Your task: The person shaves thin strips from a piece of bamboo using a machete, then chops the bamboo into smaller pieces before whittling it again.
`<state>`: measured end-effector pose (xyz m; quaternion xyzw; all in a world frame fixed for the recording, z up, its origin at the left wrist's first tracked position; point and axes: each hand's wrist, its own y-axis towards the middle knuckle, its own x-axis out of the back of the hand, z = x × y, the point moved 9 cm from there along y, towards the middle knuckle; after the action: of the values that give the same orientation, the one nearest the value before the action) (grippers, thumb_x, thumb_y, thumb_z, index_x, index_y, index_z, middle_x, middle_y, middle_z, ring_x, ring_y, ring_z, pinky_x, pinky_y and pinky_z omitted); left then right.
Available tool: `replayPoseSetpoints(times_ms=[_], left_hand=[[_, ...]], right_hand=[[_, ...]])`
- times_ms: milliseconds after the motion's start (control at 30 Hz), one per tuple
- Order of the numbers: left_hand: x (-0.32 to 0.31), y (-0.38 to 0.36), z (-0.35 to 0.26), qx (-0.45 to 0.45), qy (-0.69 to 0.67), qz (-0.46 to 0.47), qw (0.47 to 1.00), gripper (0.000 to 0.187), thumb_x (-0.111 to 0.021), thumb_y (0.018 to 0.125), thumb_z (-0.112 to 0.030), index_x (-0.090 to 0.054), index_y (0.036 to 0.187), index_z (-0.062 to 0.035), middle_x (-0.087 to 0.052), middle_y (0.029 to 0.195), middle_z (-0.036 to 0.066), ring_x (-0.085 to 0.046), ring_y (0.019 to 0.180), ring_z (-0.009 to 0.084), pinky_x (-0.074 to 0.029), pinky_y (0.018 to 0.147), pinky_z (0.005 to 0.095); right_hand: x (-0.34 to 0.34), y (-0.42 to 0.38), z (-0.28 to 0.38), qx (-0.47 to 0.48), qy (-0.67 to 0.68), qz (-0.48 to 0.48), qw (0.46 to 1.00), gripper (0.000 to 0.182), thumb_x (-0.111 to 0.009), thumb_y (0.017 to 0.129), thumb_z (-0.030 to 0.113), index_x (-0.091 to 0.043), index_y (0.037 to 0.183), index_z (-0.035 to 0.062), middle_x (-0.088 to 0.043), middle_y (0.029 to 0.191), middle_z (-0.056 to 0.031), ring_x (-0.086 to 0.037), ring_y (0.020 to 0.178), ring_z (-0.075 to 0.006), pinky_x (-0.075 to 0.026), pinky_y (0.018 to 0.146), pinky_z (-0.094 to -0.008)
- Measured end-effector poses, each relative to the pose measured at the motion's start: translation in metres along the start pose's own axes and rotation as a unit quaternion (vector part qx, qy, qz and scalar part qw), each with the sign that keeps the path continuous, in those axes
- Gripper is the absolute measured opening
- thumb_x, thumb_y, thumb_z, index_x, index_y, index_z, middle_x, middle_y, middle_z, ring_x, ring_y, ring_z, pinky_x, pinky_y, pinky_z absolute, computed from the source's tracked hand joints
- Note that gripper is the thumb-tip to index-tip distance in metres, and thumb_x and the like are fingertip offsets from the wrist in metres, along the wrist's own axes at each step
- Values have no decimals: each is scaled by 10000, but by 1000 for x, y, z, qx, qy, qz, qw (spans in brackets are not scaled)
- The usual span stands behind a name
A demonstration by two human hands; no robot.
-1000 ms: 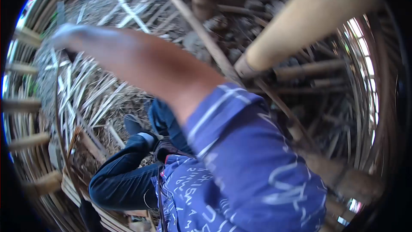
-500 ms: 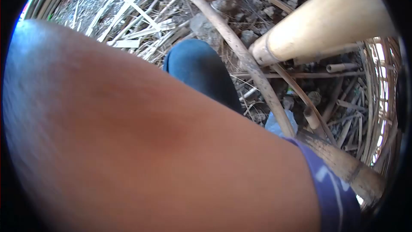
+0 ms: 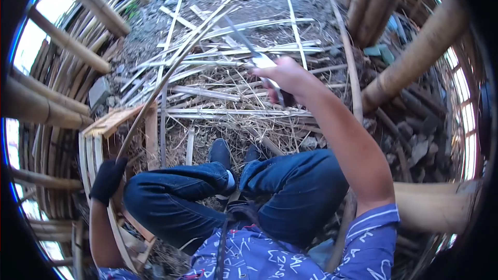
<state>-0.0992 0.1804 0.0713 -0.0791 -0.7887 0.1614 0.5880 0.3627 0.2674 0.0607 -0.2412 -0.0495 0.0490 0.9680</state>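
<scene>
My left hand [image 3: 108,180], in a dark glove, is closed round the lower end of a long bamboo strip [image 3: 156,91]. The strip slants up and to the right, and thinner pale lengths fan apart near its far end. My right hand [image 3: 288,80], bare, grips a knife [image 3: 239,35] whose long thin blade points up and to the left. The blade overlaps the tip region of the bamboo in this view. Below the right fist, a dark end of the handle shows. My left forearm passes beside a wooden frame [image 3: 98,150].
Split bamboo strips [image 3: 207,93] and straw litter the ground ahead. Thick bamboo poles [image 3: 415,52] stand at the right, with stones [image 3: 415,145] beneath them. A slatted bamboo wall [image 3: 57,83] runs along the left. My bent knees [image 3: 171,192] are in front of me.
My right arm, which filled most of the earlier view, has swung away forward. Both hands, the knife and the bamboo strip now show.
</scene>
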Motion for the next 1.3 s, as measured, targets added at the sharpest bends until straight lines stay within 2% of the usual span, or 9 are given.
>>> replayPoseSetpoints(times_ms=[100, 233, 467, 600, 800, 1067, 1133, 1233, 1300], left_hand=[[4, 18, -25, -96, 76, -61, 991, 464, -492, 890, -385, -608, 726, 34, -583, 661, 249, -592, 665, 408, -439, 631, 475], [-13, 53, -36, -142, 180, -80, 970, 242, -465, 918, -245, -579, 819, -56, -564, 680, 198, -580, 683, 387, -434, 595, 492], [-48, 80, -57, -194, 158, -40, 967, 384, -422, 954, -328, -640, 777, -66, -601, 704, 218, -586, 665, 416, -451, 608, 506], [-30, 76, -34, -73, 137, -68, 985, 495, -454, 912, -462, -644, 738, -40, -614, 712, 222, -607, 704, 419, -469, 645, 514], [-28, 71, -29, -2, 98, -62, 993, 524, -475, 882, -497, -649, 695, -39, -610, 714, 234, -601, 727, 423, -460, 669, 512], [-40, 75, -37, -37, 102, -41, 993, 566, -477, 872, -527, -647, 670, -27, -609, 720, 242, -602, 733, 422, -459, 680, 518], [-64, 89, -14, -63, 123, -5, 990, 444, -468, 909, -430, -656, 797, -43, -610, 710, 228, -604, 697, 411, -464, 643, 499], [-96, 81, -27, -316, 203, 52, 925, 216, -420, 942, -162, -564, 1095, -109, -591, 672, 169, -592, 582, 348, -461, 529, 433], [-104, 82, -20, -314, 143, 88, 935, 204, -427, 938, -163, -568, 1071, -101, -592, 665, 156, -592, 567, 323, -461, 512, 419]], right_hand=[[20, 4, -25, 12, 91, 18, 996, 211, -641, 853, 162, -523, 908, -4, -506, 630, -33, -501, 448, -114, -455, 397, -288], [50, 15, -65, -3, 95, -33, 995, 223, -652, 841, 163, -504, 929, 22, -505, 633, -11, -501, 464, -96, -479, 427, -282], [69, 10, -93, -50, 179, -84, 979, 191, -636, 850, 149, -480, 909, 56, -516, 648, -15, -511, 467, -91, -491, 428, -285], [64, 4, -88, -60, 193, -108, 973, 193, -632, 861, 157, -466, 900, 66, -514, 643, -14, -512, 465, -84, -484, 413, -265], [66, 2, -43, 136, -4, -151, 979, 233, -644, 863, 169, -479, 950, 29, -521, 585, -19, -512, 433, -85, -446, 395, -234], [55, 33, -114, 24, -283, -111, 952, 246, -663, 693, 198, -625, 821, -9, -626, 679, -94, -608, 628, -182, -475, 618, -330], [43, 31, -122, 24, -336, -94, 937, 256, -647, 682, 214, -630, 806, -9, -620, 658, -119, -613, 633, -209, -473, 611, -344], [12, 34, -124, 39, -400, 4, 916, 263, -614, 655, 180, -604, 805, -36, -600, 640, -133, -605, 635, -223, -472, 606, -368], [2, 32, -131, 16, -376, 41, 926, 242, -614, 664, 172, -584, 787, -33, -586, 621, -126, -594, 599, -212, -470, 577, -364]])
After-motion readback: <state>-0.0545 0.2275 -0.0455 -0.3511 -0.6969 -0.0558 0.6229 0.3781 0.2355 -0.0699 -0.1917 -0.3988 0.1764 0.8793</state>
